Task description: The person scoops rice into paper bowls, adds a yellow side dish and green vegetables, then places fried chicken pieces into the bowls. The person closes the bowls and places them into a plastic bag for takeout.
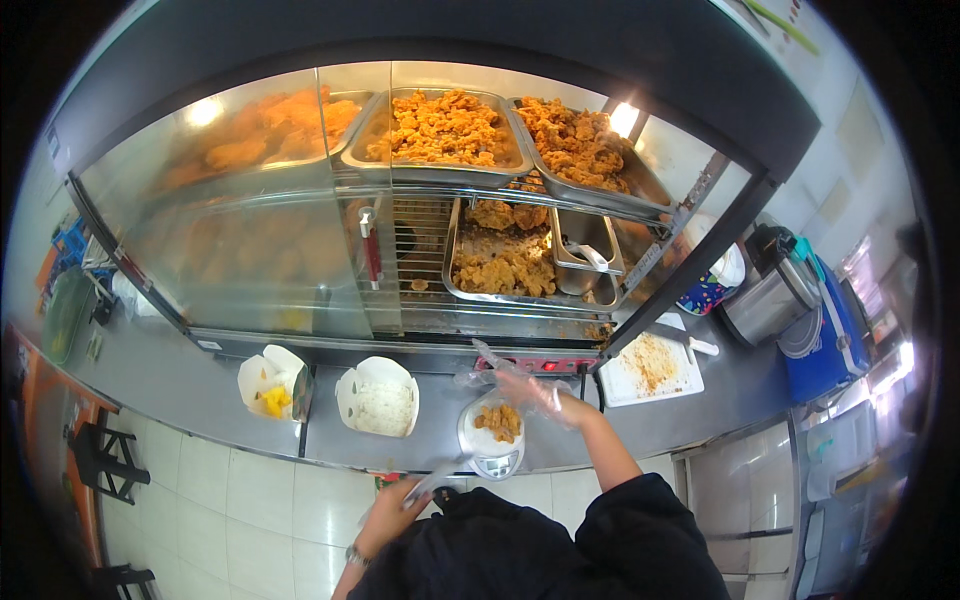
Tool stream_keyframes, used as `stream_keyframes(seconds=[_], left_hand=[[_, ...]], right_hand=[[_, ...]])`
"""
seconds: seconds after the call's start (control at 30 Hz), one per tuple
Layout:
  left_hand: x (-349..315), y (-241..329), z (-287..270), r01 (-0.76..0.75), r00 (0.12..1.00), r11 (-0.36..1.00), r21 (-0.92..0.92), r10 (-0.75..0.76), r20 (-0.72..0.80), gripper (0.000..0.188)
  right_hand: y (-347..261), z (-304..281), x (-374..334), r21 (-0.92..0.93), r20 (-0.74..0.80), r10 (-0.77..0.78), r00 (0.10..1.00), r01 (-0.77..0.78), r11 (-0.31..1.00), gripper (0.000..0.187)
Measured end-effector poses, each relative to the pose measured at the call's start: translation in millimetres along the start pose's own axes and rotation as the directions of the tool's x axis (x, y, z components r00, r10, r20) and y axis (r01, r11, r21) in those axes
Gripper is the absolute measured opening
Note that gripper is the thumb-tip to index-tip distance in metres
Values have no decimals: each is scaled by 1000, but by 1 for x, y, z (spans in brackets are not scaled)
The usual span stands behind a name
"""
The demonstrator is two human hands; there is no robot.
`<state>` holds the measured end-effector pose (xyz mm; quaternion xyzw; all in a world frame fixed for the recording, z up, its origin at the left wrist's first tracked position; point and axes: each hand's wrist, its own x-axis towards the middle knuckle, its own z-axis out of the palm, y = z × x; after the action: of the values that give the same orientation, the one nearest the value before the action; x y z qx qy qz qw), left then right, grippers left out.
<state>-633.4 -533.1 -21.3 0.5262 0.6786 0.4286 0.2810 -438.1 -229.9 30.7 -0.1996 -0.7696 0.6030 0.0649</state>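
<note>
My right hand (pixel 540 392), in a loose clear plastic glove, reaches over the counter with its fingers stretched out and nothing visible in them. Just left of and below it, a white digital kitchen scale (pixel 497 466) bears a small heap of fried chicken pieces (pixel 500 422). My left hand (pixel 396 510) is low, in front of the counter edge. Its fingers are closed about something pale and see-through, blurred, that points toward the scale. Left of the scale stands an open white takeaway box (pixel 378 397) filled with white rice. Another open box (pixel 273 385) holds something yellow.
A glass-fronted warming cabinet (pixel 450 345) with trays of fried chicken (pixel 450 125) spans the back of the counter. On the right are a white cutting board (pixel 652 370) with crumbs, a knife (pixel 690 340) and a blue container (pixel 825 345). A black stool (pixel 108 460) stands at left.
</note>
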Motion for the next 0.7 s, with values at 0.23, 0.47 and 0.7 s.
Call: stream_keyframes(seconds=[0.23, 0.47, 0.7], left_hand=[[97, 6, 49, 230, 937, 873, -430, -317, -143, 23], [81, -5, 47, 337, 901, 844, -417, -417, -116, 23], [72, -2, 51, 413, 863, 849, -330, -480, -155, 23]], right_hand=[[36, 48, 23, -772, -34, -358, 933, 202, 602, 46], [32, 21, 23, -556, 54, -276, 960, 258, 790, 66], [5, -8, 24, -163, 208, -224, 952, 259, 952, 76]])
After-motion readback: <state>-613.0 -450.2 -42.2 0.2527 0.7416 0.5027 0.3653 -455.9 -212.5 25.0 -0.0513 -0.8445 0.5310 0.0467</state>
